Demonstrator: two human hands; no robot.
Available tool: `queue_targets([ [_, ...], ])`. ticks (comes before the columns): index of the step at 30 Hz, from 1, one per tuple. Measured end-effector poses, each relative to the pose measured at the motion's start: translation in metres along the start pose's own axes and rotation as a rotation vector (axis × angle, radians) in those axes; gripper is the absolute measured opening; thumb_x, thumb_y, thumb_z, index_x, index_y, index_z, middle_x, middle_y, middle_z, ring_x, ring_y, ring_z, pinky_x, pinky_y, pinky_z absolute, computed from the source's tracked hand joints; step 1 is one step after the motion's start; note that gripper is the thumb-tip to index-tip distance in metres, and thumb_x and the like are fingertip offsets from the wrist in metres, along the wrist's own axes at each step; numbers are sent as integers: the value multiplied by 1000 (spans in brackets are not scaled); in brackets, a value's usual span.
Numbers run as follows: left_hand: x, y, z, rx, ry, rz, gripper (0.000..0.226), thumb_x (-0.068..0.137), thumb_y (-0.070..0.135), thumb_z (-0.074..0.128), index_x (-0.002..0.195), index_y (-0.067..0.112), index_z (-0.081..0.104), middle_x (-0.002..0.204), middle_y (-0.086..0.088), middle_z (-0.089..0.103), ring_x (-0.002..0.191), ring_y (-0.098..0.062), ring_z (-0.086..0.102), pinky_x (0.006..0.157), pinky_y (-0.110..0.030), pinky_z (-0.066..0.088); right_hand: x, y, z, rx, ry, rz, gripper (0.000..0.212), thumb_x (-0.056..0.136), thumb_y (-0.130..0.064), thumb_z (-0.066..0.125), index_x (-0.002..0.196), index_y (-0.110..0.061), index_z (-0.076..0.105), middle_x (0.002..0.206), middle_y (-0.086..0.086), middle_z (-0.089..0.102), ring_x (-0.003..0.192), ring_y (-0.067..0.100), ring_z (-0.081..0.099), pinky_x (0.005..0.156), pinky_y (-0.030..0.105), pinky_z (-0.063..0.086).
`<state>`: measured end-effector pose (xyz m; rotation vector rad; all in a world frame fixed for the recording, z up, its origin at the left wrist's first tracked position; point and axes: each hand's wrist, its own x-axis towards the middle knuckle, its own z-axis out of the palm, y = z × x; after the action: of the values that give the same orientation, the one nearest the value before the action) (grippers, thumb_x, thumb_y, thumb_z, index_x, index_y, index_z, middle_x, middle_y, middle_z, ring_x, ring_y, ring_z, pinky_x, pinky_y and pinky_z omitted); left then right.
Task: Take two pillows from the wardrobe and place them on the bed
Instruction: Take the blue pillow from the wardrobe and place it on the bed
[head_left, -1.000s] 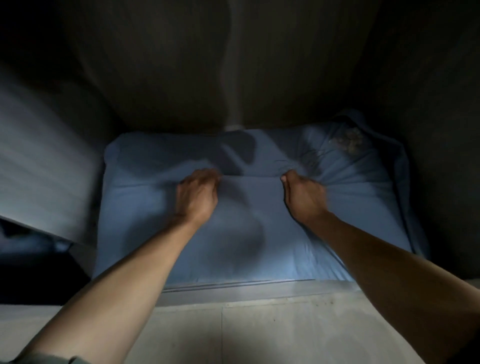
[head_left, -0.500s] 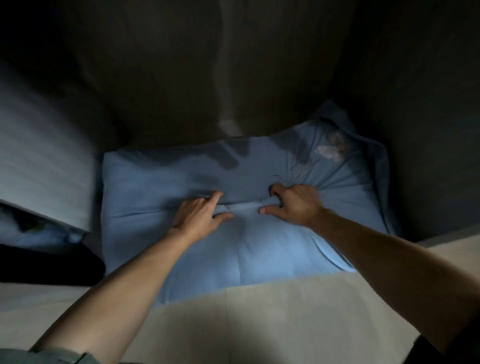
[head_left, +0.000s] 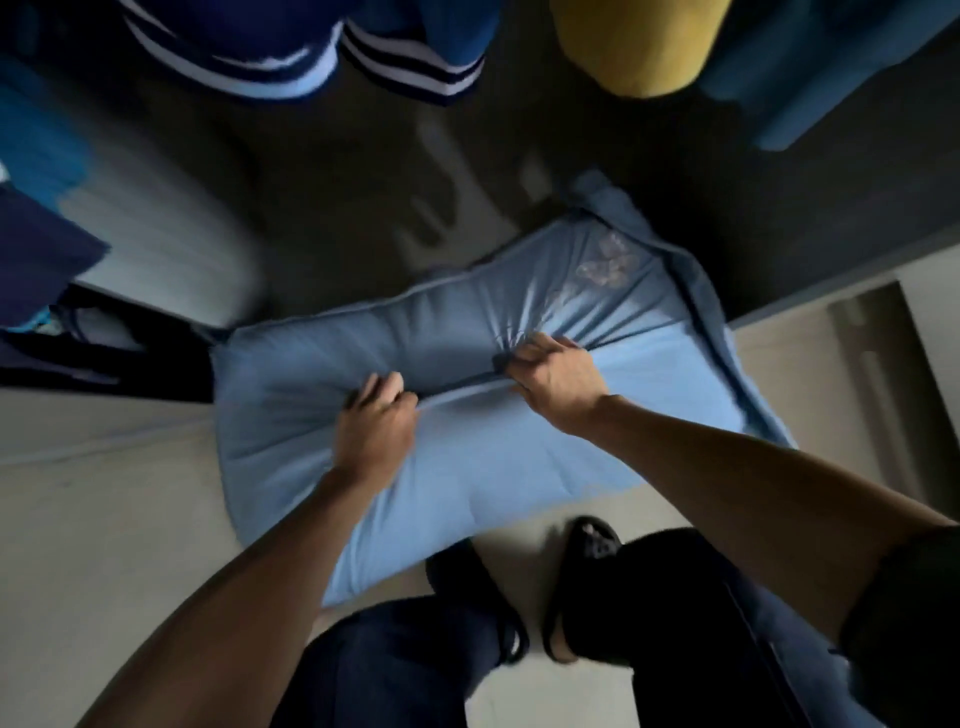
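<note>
A light blue pillow (head_left: 519, 467) with a pale embroidered patch near its far right corner hangs half out of the dark wardrobe (head_left: 337, 208), its near end over the pale floor. My left hand (head_left: 376, 421) is clenched on a bunch of its cover at the middle left. My right hand (head_left: 556, 379) grips the cover at the middle right, where the cloth puckers into folds. Whether another pillow lies under this one is hidden.
Hanging clothes fill the top: blue garments with white stripes (head_left: 322, 57), a yellow one (head_left: 634, 47), another blue one (head_left: 810, 78). A dark bag (head_left: 104, 348) sits at the wardrobe's left. My legs and dark slippers (head_left: 587, 551) stand on the floor (head_left: 104, 519) below the pillow.
Both hands closed on the pillow's cover and pulled it out of the wardrobe toward me. The view tilted, bringing hanging clothes and my feet into sight.
</note>
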<state>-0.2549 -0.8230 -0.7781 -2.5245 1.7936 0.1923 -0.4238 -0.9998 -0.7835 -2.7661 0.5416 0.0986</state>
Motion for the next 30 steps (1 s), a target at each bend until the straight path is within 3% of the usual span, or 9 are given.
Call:
queue_targets([
  [3, -32, 8, -40, -104, -31, -30, 5, 76, 13, 70, 78, 10, 67, 94, -11, 69, 83, -34, 63, 70, -42, 52, -39, -29, -32, 7, 16, -21, 12, 77, -19, 68, 84, -9, 68, 99, 11, 66, 88, 34, 60, 64, 39, 51],
  [5, -59, 16, -65, -152, -49, -17, 11, 73, 8, 70, 84, 9, 69, 95, -11, 72, 81, -33, 67, 72, -41, 54, -70, -51, -50, 67, 0, -31, 10, 79, -18, 69, 85, -9, 69, 104, 11, 69, 86, 34, 64, 65, 38, 54],
  [9, -113, 40, -120, -157, -71, 71, 16, 77, 18, 54, 79, 11, 69, 84, -7, 73, 72, -28, 69, 63, -34, 57, -133, -93, -96, 161, -149, 120, 11, 83, -21, 61, 92, -15, 65, 95, 8, 70, 78, 34, 67, 58, 39, 52],
  [14, -170, 69, -193, -139, -153, 105, 27, 78, 26, 42, 76, 14, 66, 80, -5, 71, 77, -25, 68, 62, -33, 58, -198, -141, -152, 199, -42, 171, 10, 77, -18, 72, 84, -14, 64, 79, 7, 70, 66, 30, 67, 46, 36, 52],
  [19, -200, 88, -252, -120, -187, 107, 19, 82, 23, 50, 81, 13, 66, 86, -3, 71, 82, -24, 68, 58, -35, 56, -245, -172, -207, 146, -25, 226, 18, 86, -27, 59, 99, -16, 65, 98, 7, 71, 88, 31, 66, 65, 37, 51],
  [22, -211, 107, -285, -85, -259, 167, 17, 91, 24, 46, 95, 16, 61, 101, -1, 66, 99, -25, 61, 72, -37, 50, -281, -186, -241, 101, -16, 288, 23, 90, -31, 52, 106, -19, 62, 108, 4, 69, 100, 28, 63, 76, 37, 49],
  [26, -208, 151, -326, -16, -240, 323, 20, 93, 21, 38, 99, 18, 57, 104, -1, 64, 104, -24, 58, 75, -37, 47, -334, -186, -293, 44, 35, 368, 26, 91, -34, 51, 110, -20, 63, 107, 4, 69, 100, 29, 63, 81, 37, 50],
  [30, -191, 217, -370, 1, -179, 479, 19, 94, 20, 36, 98, 18, 55, 105, -1, 63, 104, -23, 58, 74, -39, 46, -395, -164, -342, 9, 147, 490, 17, 87, -27, 62, 91, -12, 66, 89, 10, 71, 82, 33, 67, 70, 37, 51],
])
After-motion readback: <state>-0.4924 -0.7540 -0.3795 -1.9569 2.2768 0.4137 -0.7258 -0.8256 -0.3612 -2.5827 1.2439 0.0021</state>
